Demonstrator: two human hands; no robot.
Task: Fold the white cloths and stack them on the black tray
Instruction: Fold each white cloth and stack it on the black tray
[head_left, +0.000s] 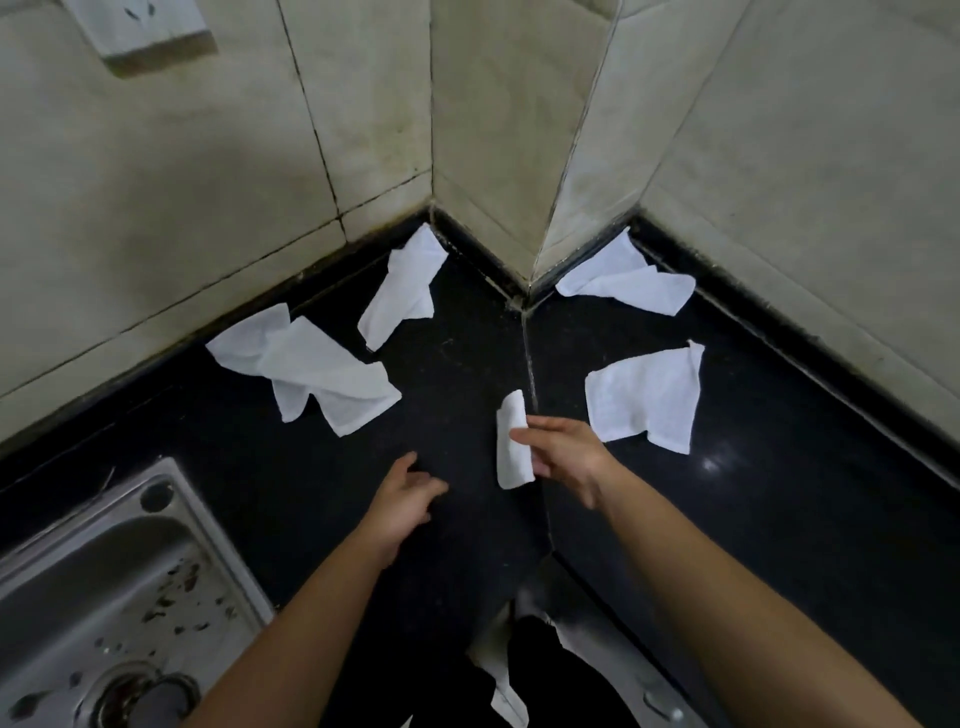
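loose cloths (311, 366) lie around right hand (566, 457) pinching folded cloth (511, 467), sink (104, 571) left.

The right grip (563, 457) pinches a small folded white cloth (511, 441) between thumb and fingers, holding it upright above the black desk (779, 519). The left grip (405, 499) hangs beside it over the desk with fingers relaxed, holding nothing. Four loose cloths lie around: a crumpled cloth (311, 369) at the left, a long cloth (402, 288) touching the back corner, a flat cloth (628, 280) against the tiled wall (519, 130), and a half-folded cloth (647, 395) near the right grip. A steel sink (104, 571) (spotted with dark specks) sits at lower left.
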